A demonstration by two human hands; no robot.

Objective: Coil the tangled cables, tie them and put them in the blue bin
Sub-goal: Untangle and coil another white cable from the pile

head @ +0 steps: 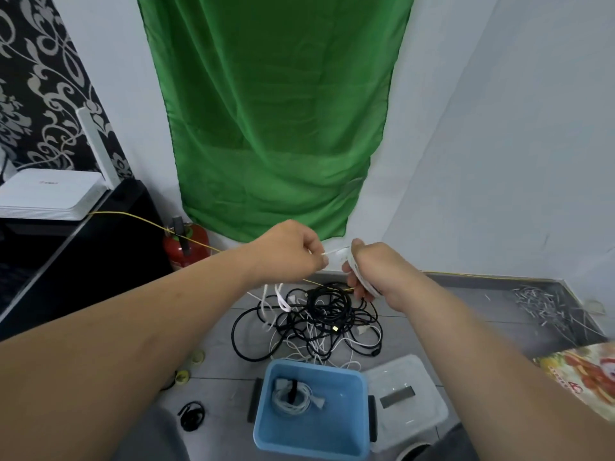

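Fingers of my right hand (376, 271) curl round a white cable coil (353, 270), while my left hand (289, 251), at its 9 o'clock, pinches the coil's loose end. Tangled cables (309, 321) lie on the floor below. At their 6 o'clock, the blue bin (266, 424) holds one tied white bundle (293, 397).

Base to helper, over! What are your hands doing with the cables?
Left hand pinches white cable end. Right hand grips the white coil. One tied coil already in blue bin. Tangled pile on floor behind bin.
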